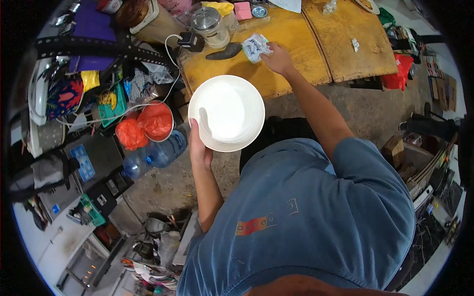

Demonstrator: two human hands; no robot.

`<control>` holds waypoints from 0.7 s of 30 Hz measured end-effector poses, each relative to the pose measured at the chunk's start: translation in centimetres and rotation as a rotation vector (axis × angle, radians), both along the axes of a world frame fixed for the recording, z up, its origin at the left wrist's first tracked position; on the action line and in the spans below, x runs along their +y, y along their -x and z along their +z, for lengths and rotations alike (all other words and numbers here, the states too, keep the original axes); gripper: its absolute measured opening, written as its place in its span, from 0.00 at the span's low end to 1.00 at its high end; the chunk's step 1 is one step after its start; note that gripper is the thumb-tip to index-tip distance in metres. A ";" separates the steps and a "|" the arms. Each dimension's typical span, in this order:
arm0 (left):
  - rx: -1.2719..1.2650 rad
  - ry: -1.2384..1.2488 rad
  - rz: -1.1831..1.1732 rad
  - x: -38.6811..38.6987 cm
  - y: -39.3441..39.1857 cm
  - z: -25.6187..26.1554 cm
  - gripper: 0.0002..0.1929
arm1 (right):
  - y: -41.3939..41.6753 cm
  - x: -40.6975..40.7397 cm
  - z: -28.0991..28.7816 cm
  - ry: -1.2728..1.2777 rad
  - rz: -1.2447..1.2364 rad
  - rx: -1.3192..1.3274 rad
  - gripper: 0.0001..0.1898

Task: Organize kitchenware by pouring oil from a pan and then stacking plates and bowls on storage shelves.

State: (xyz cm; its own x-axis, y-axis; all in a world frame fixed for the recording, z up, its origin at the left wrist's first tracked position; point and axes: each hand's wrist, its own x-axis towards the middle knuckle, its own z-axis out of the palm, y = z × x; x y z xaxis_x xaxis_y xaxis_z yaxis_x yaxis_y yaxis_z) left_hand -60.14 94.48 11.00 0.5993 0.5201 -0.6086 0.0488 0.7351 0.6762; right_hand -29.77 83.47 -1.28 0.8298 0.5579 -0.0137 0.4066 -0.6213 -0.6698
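Note:
My left hand [200, 148] grips a white bowl [226, 111] by its left rim, holding it in front of my body. No contents can be made out against its bright inside. Stretched over the wooden table [296, 40], my right hand [277, 59] pinches a crumpled white plastic packet [255, 47] that bears writing. Just left of the packet lies a dark, curved, pointed object [224, 51]. Behind it stands a glass jar [211, 29] with a metal lid.
A black power adapter [191, 41] with a white cable sits at the table's left corner. Red plastic bags [153, 120] and large blue water bottles [163, 150] are on my left. A round metal lid [259, 12] and a pink block [243, 11] lie at the table's back.

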 end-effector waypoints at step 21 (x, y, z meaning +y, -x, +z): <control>-0.048 0.067 -0.118 8.5 -6.6 -0.8 0.29 | -1.2 1.4 -0.4 0.271 0.250 -0.399 0.18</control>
State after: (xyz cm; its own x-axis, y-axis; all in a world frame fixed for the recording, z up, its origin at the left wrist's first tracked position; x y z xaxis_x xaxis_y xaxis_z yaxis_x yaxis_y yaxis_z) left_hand -53.53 102.98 10.20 0.6831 0.4037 -0.6086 0.1063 0.7695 0.6297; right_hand -28.60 84.90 -1.65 0.6423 0.7593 0.1047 0.7543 -0.6019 -0.2621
